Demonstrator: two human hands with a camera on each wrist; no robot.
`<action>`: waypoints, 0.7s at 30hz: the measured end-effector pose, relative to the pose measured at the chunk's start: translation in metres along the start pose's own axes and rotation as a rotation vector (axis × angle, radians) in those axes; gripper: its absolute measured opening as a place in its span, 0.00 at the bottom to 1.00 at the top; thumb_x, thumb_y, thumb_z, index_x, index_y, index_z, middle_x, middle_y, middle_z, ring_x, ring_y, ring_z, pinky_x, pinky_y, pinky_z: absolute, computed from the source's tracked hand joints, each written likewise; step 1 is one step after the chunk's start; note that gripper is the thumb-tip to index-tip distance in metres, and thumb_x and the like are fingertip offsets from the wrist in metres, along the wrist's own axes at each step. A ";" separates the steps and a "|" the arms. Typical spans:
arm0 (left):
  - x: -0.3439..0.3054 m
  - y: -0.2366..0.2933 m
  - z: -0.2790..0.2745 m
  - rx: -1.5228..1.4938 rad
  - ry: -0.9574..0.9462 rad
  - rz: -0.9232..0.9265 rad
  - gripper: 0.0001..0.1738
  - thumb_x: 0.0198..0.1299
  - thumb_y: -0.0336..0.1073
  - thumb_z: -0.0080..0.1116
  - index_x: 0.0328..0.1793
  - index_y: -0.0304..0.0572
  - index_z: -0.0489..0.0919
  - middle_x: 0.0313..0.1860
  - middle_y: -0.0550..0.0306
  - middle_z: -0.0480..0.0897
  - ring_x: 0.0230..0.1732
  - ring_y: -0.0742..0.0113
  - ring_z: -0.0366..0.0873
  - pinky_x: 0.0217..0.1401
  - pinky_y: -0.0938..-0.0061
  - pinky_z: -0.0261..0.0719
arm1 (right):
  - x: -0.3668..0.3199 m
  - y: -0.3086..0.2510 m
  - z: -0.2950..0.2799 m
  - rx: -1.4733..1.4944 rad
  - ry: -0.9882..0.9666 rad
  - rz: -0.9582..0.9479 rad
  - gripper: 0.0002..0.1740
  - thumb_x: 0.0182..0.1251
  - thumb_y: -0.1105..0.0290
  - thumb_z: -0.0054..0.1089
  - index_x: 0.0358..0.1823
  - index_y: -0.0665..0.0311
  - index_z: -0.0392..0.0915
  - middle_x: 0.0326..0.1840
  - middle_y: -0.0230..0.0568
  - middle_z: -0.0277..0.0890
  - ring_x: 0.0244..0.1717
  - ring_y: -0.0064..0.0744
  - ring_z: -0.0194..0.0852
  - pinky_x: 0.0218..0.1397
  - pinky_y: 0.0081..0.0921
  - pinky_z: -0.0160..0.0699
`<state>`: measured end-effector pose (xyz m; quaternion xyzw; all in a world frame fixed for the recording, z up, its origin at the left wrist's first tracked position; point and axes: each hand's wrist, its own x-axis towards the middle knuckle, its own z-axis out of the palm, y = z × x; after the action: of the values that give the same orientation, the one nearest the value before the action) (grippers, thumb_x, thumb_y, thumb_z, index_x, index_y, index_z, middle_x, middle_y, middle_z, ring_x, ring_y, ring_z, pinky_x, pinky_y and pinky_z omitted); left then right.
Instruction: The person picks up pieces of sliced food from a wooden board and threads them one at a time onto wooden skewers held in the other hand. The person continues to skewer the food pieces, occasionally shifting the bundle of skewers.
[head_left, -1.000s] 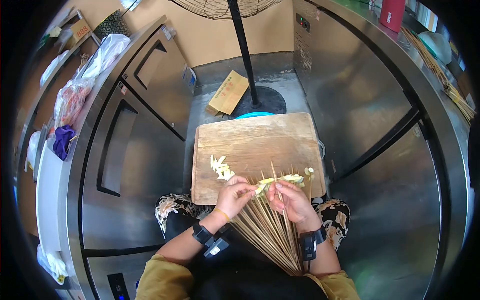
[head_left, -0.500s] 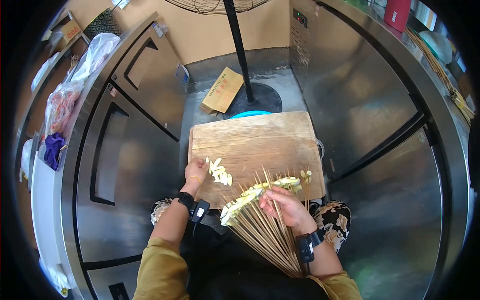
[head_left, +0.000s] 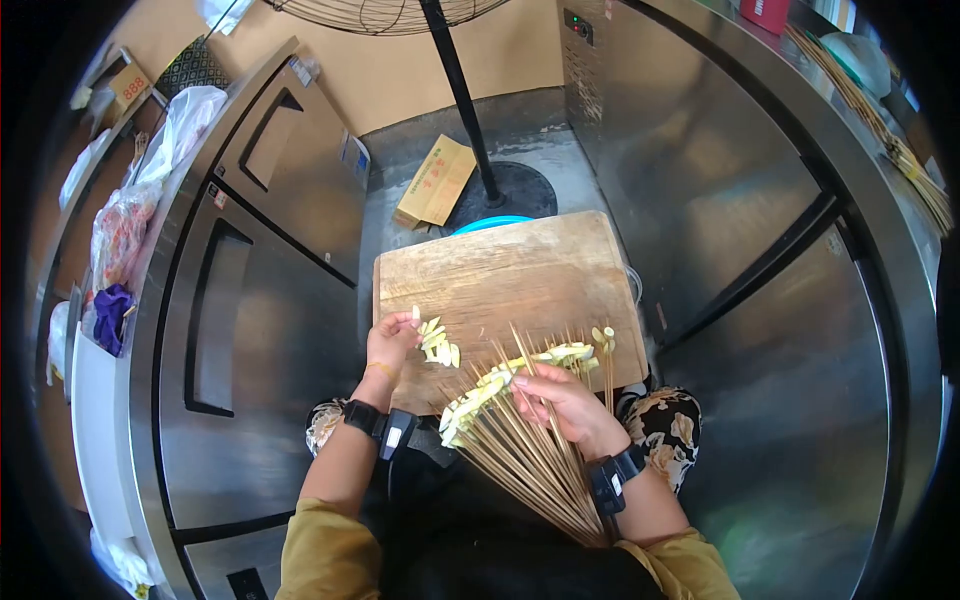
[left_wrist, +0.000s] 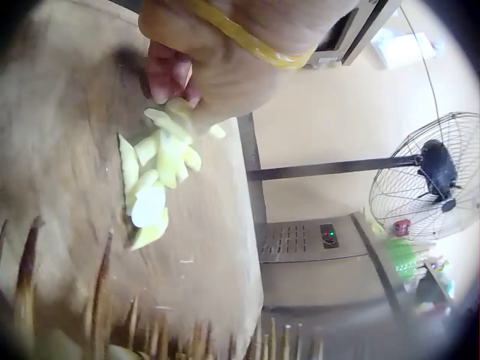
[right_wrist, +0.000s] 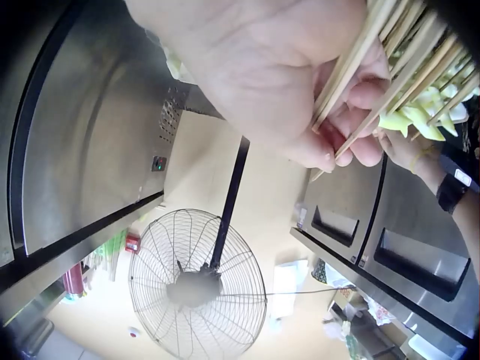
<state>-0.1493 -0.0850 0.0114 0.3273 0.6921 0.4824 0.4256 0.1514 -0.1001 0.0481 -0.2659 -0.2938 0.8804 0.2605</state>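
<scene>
My left hand (head_left: 392,340) is at the left of the wooden cutting board (head_left: 500,270), pinching a pale vegetable slice (head_left: 416,313) between thumb and fingers. Beside its fingertips lies a small pile of pale yellow-green slices (left_wrist: 161,161). My right hand (head_left: 565,400) holds bamboo skewers (right_wrist: 397,97), their pointed tips standing out past its thumb and fingers. A fan of many more skewers (head_left: 530,470) spreads under that hand across the lap. Near their tips, skewered slices (head_left: 470,408) form a curved row along the board's near edge.
A few skewers with slices (head_left: 604,340) lie at the board's right. Steel cabinets (head_left: 270,300) flank both sides. Beyond the board are a blue basin rim (head_left: 490,224), a cardboard box (head_left: 437,183) and a standing fan (head_left: 460,100).
My left hand has left the skewers beside the right hand and gone left to the loose slices, where it now pinches one. My right hand keeps its hold on the skewers.
</scene>
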 end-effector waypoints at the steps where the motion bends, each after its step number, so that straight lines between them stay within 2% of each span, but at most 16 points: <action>1: -0.010 0.011 0.004 -0.087 -0.040 -0.016 0.08 0.58 0.27 0.57 0.44 0.37 0.78 0.37 0.60 0.80 0.34 0.75 0.77 0.39 0.83 0.77 | 0.000 0.001 0.001 0.004 0.004 0.005 0.08 0.65 0.65 0.55 0.35 0.61 0.73 0.24 0.31 0.74 0.18 0.11 0.61 0.19 0.10 0.56; 3: -0.031 0.030 0.017 -0.264 -0.126 -0.051 0.11 0.57 0.25 0.57 0.47 0.34 0.77 0.38 0.58 0.80 0.36 0.74 0.77 0.40 0.81 0.78 | 0.001 0.001 0.003 0.008 0.016 0.014 0.08 0.65 0.66 0.55 0.34 0.63 0.73 0.22 0.31 0.73 0.15 0.11 0.58 0.17 0.10 0.53; 6: -0.059 0.055 0.035 -0.337 -0.246 -0.046 0.11 0.58 0.25 0.57 0.48 0.34 0.77 0.37 0.60 0.80 0.38 0.75 0.77 0.42 0.82 0.78 | 0.001 0.003 0.003 0.020 -0.015 -0.016 0.07 0.65 0.66 0.55 0.34 0.63 0.73 0.22 0.30 0.73 0.15 0.11 0.58 0.17 0.09 0.53; 10: -0.075 0.062 0.053 -0.299 -0.279 -0.046 0.11 0.57 0.26 0.58 0.47 0.36 0.79 0.37 0.59 0.80 0.37 0.75 0.77 0.41 0.81 0.78 | 0.003 0.007 0.000 0.034 -0.051 -0.025 0.07 0.64 0.68 0.57 0.36 0.64 0.74 0.22 0.31 0.73 0.13 0.10 0.57 0.15 0.08 0.53; 21: -0.084 0.065 0.067 -0.088 -0.272 0.168 0.12 0.57 0.26 0.59 0.48 0.35 0.80 0.39 0.60 0.82 0.35 0.77 0.76 0.41 0.82 0.76 | 0.002 0.008 0.000 -0.007 -0.034 -0.023 0.06 0.64 0.68 0.58 0.36 0.63 0.74 0.21 0.31 0.73 0.13 0.10 0.57 0.15 0.09 0.52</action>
<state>-0.0501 -0.1106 0.0846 0.4274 0.5766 0.4973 0.4873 0.1476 -0.1038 0.0423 -0.2485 -0.3044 0.8807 0.2644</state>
